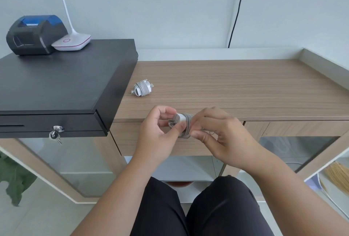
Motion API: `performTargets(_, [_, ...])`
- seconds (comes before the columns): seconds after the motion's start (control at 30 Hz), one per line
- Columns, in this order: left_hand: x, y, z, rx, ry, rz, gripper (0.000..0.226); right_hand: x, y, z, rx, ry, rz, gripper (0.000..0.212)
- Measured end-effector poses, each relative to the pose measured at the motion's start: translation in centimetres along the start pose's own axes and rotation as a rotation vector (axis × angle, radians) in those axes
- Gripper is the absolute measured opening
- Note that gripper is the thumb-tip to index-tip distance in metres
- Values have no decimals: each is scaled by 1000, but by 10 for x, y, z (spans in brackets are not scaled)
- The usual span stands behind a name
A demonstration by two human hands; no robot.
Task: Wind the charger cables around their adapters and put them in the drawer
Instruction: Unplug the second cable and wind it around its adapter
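A white charger adapter with grey cable wound round it is held in front of the desk's front edge. My left hand pinches its left end between thumb and fingers. My right hand grips the wound cable on its right side. A second adapter, its cable wound round it, lies on the wooden desk top beside the black cash drawer. The cash drawer is closed, with keys hanging from its front lock.
A black and blue receipt printer and a white lamp base stand on top of the cash drawer. A black cable runs down the wall. The desk has a raised rim at the back and right. My knees are under the desk.
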State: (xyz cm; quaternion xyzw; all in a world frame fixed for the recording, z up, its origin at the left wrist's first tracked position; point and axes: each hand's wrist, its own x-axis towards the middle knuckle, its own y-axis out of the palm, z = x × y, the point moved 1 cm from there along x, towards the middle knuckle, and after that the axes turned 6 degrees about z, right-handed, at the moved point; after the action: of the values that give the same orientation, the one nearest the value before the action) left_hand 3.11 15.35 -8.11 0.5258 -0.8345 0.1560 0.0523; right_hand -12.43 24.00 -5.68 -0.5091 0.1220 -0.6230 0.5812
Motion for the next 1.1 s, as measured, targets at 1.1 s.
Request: performTargets(1.1, [-15, 15, 12, -606, -239, 218, 59, -8, 39, 10, 1035, 638, -631, 9])
